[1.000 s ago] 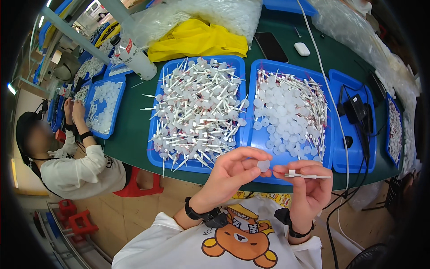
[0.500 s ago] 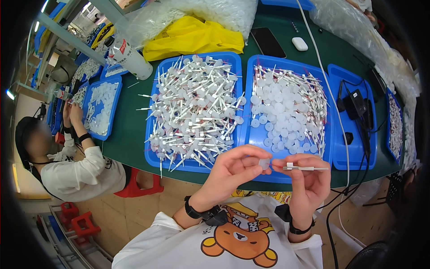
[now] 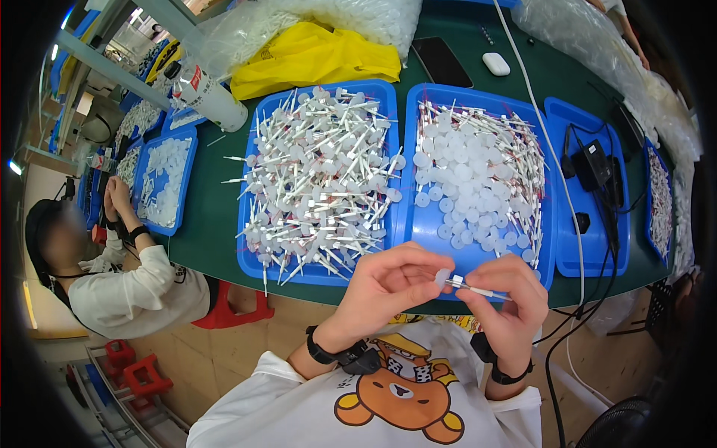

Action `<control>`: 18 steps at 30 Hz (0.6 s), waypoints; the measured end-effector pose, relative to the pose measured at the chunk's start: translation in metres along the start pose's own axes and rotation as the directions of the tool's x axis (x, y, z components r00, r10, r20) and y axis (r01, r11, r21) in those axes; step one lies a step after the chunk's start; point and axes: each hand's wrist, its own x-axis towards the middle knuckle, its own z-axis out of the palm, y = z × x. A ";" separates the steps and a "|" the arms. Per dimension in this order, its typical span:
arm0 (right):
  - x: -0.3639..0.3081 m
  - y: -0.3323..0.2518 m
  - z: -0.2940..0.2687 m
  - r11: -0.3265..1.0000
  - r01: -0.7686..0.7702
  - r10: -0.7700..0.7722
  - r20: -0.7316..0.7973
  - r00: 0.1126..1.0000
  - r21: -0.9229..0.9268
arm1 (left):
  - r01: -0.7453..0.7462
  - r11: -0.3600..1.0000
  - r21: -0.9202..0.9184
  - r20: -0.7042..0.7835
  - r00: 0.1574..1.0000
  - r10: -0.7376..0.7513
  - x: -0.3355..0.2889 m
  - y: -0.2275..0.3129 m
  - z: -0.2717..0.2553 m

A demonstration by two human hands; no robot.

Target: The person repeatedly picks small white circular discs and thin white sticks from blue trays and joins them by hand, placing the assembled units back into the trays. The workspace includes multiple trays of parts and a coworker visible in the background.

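Note:
My left hand (image 3: 394, 287) pinches a small translucent white disc (image 3: 443, 278) between thumb and fingertips. My right hand (image 3: 510, 299) grips a thin white rod-shaped part (image 3: 489, 292) with a metallic section and a white block at its left end. That end meets the disc; how far it goes in I cannot tell. Just beyond my hands is a blue tray (image 3: 422, 228) of loose translucent discs (image 3: 467, 179) with white rod parts (image 3: 526, 149) around them. To its left, another blue tray (image 3: 244, 250) is heaped with rods bearing discs (image 3: 321, 179).
A third blue tray (image 3: 571, 257) at the right holds a black power adapter (image 3: 595, 166) and cables. A white cable (image 3: 549, 142) crosses the table. Farther back are a yellow bag (image 3: 317, 63), a bottle (image 3: 209, 97), a phone (image 3: 442, 62) and a white case (image 3: 496, 64). A co-worker (image 3: 127, 280) sits at the left.
My hands have come together, bringing the rod part's block end against the disc. The rod now tilts down to the right. The co-worker's hands have shifted slightly.

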 end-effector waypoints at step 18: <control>-0.014 -0.010 -0.018 0.618 -0.752 0.514 0.606 0.607 0.229 | -0.186 0.671 0.717 0.180 0.981 0.080 -0.012 0.028 0.002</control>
